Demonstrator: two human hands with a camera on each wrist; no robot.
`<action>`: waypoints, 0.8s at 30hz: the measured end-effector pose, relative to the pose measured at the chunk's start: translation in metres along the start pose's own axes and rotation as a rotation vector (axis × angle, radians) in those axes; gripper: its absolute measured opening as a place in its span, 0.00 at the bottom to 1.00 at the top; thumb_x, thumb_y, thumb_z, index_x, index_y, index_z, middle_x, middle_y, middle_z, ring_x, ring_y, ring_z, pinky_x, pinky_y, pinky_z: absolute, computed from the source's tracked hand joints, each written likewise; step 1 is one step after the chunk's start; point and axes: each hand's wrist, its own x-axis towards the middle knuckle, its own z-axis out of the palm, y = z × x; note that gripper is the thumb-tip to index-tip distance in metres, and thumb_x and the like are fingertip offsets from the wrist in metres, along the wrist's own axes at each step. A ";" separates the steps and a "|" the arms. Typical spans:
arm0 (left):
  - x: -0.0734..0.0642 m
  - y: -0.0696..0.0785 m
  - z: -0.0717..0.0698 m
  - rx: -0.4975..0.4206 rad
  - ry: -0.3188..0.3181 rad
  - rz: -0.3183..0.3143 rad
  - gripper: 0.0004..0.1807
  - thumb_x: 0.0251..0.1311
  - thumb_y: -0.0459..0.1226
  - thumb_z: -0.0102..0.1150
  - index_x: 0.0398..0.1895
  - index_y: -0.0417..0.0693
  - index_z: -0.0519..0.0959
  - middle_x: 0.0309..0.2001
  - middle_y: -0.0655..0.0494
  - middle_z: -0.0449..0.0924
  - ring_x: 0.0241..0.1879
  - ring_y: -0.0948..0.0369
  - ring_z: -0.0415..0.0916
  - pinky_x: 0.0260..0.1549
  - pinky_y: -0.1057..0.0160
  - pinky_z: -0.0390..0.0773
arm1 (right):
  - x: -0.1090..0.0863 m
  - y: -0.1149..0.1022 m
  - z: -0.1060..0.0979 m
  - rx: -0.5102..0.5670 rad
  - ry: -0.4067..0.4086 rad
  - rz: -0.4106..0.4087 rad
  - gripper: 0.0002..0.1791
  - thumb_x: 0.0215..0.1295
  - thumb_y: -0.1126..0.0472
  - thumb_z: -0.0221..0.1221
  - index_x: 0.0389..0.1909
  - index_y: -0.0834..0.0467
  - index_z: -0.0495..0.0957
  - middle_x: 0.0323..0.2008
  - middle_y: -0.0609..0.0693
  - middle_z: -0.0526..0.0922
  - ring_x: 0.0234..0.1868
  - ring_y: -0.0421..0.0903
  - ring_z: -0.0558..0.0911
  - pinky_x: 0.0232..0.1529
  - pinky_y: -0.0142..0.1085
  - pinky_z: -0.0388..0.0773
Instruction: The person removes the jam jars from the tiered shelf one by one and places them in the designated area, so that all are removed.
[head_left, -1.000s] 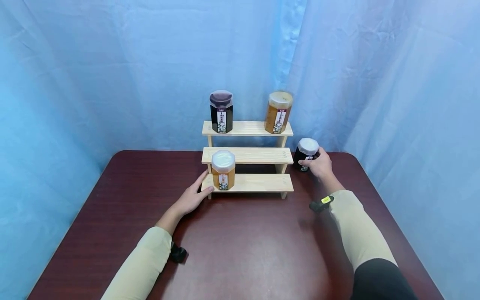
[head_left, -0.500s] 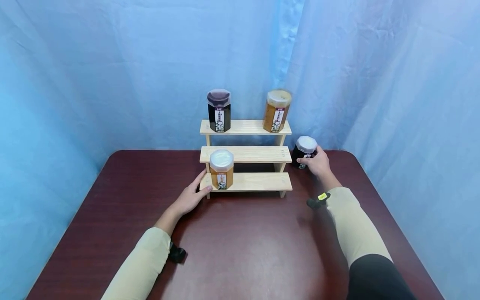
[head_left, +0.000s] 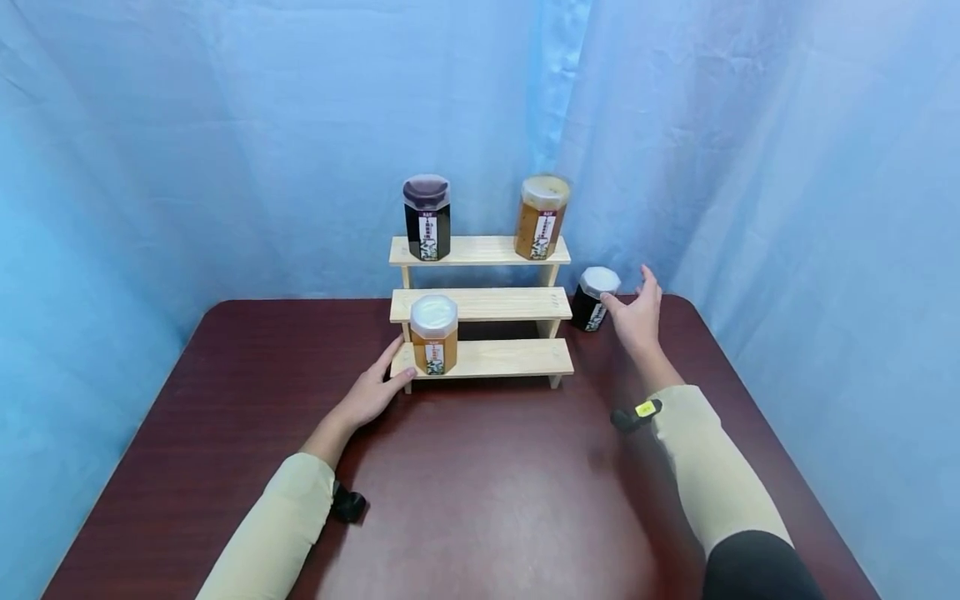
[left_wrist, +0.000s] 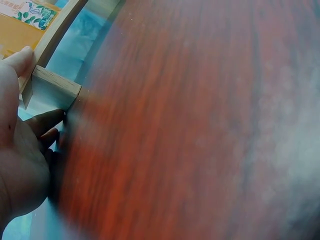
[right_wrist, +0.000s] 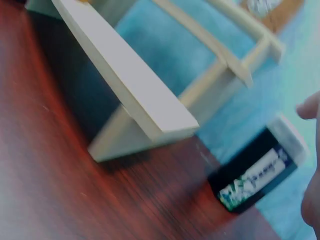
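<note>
Our R grip (head_left: 637, 321)'s hanging unclasped by the dark jar (head_left: 587, 310), standing on the desk (head_left: 480, 475) right of the wooden stand (head_left: 510, 358); our L grip (head_left: 367, 396)'s holding the stand's end. We're guessing hefty, rigid, slick (prob. breakable), so favoring a mid-body hold.

A dark, white-lidded jar (head_left: 591, 308) stands upright on the table (head_left: 480, 483) beside a three-tier wooden stand (head_left: 495, 305).
</note>
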 end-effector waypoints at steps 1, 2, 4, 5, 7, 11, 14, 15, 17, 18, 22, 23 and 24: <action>0.000 0.000 0.000 -0.001 -0.001 0.003 0.47 0.67 0.66 0.51 0.83 0.70 0.43 0.80 0.49 0.50 0.77 0.42 0.47 0.68 0.33 0.51 | -0.005 -0.004 0.001 0.019 0.041 -0.021 0.49 0.63 0.59 0.66 0.81 0.54 0.48 0.75 0.60 0.53 0.72 0.57 0.60 0.69 0.49 0.61; 0.000 0.000 -0.001 0.002 -0.002 0.008 0.47 0.68 0.66 0.51 0.83 0.68 0.42 0.80 0.48 0.49 0.76 0.42 0.47 0.67 0.32 0.51 | -0.010 -0.007 0.002 0.040 0.082 -0.039 0.49 0.63 0.60 0.65 0.80 0.54 0.49 0.74 0.59 0.54 0.72 0.57 0.60 0.68 0.48 0.62; 0.000 0.000 -0.001 0.003 -0.001 0.009 0.47 0.68 0.65 0.51 0.83 0.67 0.43 0.79 0.48 0.50 0.76 0.42 0.47 0.68 0.32 0.51 | -0.020 -0.013 0.005 0.082 0.151 -0.074 0.48 0.62 0.61 0.64 0.80 0.52 0.51 0.74 0.56 0.55 0.71 0.54 0.61 0.67 0.46 0.63; 0.000 0.000 -0.001 0.002 -0.002 0.009 0.47 0.68 0.65 0.51 0.83 0.66 0.43 0.79 0.47 0.50 0.76 0.42 0.47 0.67 0.32 0.51 | -0.026 -0.015 0.007 0.104 0.177 -0.093 0.47 0.62 0.62 0.63 0.80 0.52 0.51 0.73 0.56 0.56 0.70 0.53 0.62 0.67 0.45 0.63; 0.000 0.000 -0.001 0.007 -0.002 0.008 0.47 0.68 0.65 0.51 0.83 0.66 0.43 0.79 0.47 0.51 0.76 0.41 0.47 0.67 0.32 0.52 | -0.038 -0.018 0.011 0.162 0.200 -0.135 0.46 0.61 0.63 0.63 0.79 0.54 0.53 0.72 0.57 0.58 0.69 0.55 0.64 0.65 0.48 0.65; -0.001 0.000 -0.001 0.003 -0.001 0.007 0.46 0.69 0.64 0.51 0.83 0.67 0.43 0.79 0.46 0.52 0.76 0.42 0.48 0.68 0.33 0.52 | -0.061 -0.023 0.022 0.281 0.178 -0.196 0.43 0.63 0.62 0.64 0.77 0.59 0.56 0.65 0.63 0.61 0.65 0.62 0.69 0.61 0.54 0.68; -0.002 0.001 -0.001 -0.003 0.003 0.005 0.46 0.69 0.63 0.52 0.83 0.66 0.43 0.79 0.46 0.52 0.76 0.42 0.48 0.68 0.33 0.52 | -0.077 -0.026 0.031 0.369 0.130 -0.224 0.41 0.64 0.61 0.65 0.75 0.62 0.58 0.62 0.66 0.63 0.61 0.65 0.70 0.59 0.57 0.69; -0.002 0.001 -0.001 0.000 0.002 0.007 0.46 0.69 0.63 0.51 0.83 0.66 0.43 0.79 0.46 0.52 0.76 0.42 0.48 0.68 0.33 0.52 | -0.082 -0.028 0.034 0.391 0.112 -0.233 0.41 0.64 0.62 0.65 0.75 0.62 0.58 0.61 0.66 0.63 0.61 0.65 0.71 0.58 0.57 0.69; -0.002 0.001 -0.001 0.000 0.002 0.008 0.46 0.70 0.63 0.51 0.83 0.65 0.43 0.79 0.46 0.52 0.76 0.41 0.48 0.68 0.33 0.51 | -0.091 -0.031 0.040 0.419 0.064 -0.245 0.40 0.64 0.64 0.65 0.75 0.63 0.58 0.62 0.68 0.63 0.61 0.65 0.70 0.57 0.57 0.69; -0.002 0.001 -0.001 -0.001 0.004 0.009 0.46 0.70 0.62 0.51 0.83 0.64 0.43 0.79 0.45 0.52 0.76 0.41 0.48 0.68 0.33 0.51 | -0.096 -0.033 0.043 0.433 0.039 -0.248 0.40 0.65 0.65 0.65 0.75 0.63 0.57 0.63 0.69 0.63 0.61 0.66 0.70 0.58 0.57 0.69; 0.000 0.000 0.000 0.000 0.004 0.013 0.46 0.70 0.62 0.52 0.83 0.63 0.43 0.79 0.45 0.52 0.76 0.41 0.48 0.68 0.33 0.51 | -0.114 -0.051 0.048 0.476 -0.066 -0.275 0.41 0.65 0.70 0.63 0.75 0.68 0.54 0.63 0.77 0.61 0.62 0.71 0.69 0.57 0.59 0.68; 0.000 0.000 0.000 0.001 0.005 0.013 0.46 0.70 0.63 0.52 0.83 0.63 0.43 0.79 0.45 0.52 0.76 0.41 0.48 0.68 0.33 0.51 | -0.119 -0.057 0.048 0.489 -0.092 -0.278 0.41 0.65 0.71 0.63 0.75 0.69 0.53 0.63 0.78 0.60 0.62 0.72 0.69 0.57 0.60 0.68; 0.000 0.000 0.000 0.001 0.004 0.014 0.47 0.69 0.63 0.52 0.83 0.63 0.43 0.79 0.45 0.52 0.76 0.41 0.48 0.68 0.33 0.51 | -0.123 -0.064 0.048 0.502 -0.118 -0.282 0.41 0.65 0.72 0.62 0.75 0.71 0.52 0.62 0.79 0.60 0.62 0.73 0.68 0.57 0.61 0.67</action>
